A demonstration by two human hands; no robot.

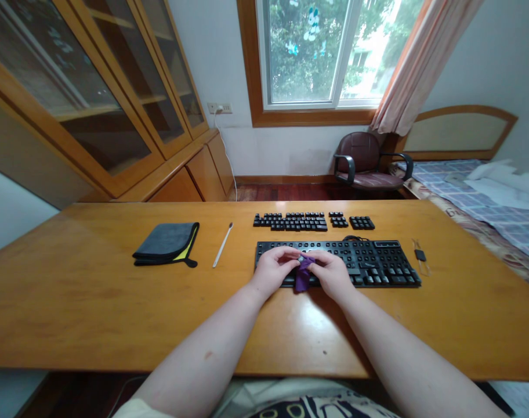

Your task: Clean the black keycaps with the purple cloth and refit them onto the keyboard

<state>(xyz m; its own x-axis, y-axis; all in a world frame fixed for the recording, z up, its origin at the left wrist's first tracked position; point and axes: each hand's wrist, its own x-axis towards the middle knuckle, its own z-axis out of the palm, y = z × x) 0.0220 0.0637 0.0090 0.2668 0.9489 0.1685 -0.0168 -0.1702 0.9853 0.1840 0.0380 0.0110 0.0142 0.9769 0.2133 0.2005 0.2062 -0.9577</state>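
Above the middle of a black keyboard [380,267], a small purple cloth [303,277] hangs from my fingertips. My left hand [276,266] pinches at the cloth's left edge, thumb and fingers closed. From the other side my right hand [331,270] grips the same cloth between thumb and fingers. A tiny greyish thing shows at the fold between the fingertips, too small to name. Many of the keyboard's keycaps are off, while some stay on at its lower right. Loose black keycaps [303,222] lie in rows behind the keyboard, with two smaller groups to their right.
Left of the keyboard lie a white toothbrush-like stick [222,247] with a dark tip and a folded grey cloth [164,241] with yellow lining. A wire keycap puller [420,255] rests at the right on the wooden desk [94,313]. Beyond stands a chair [362,159].
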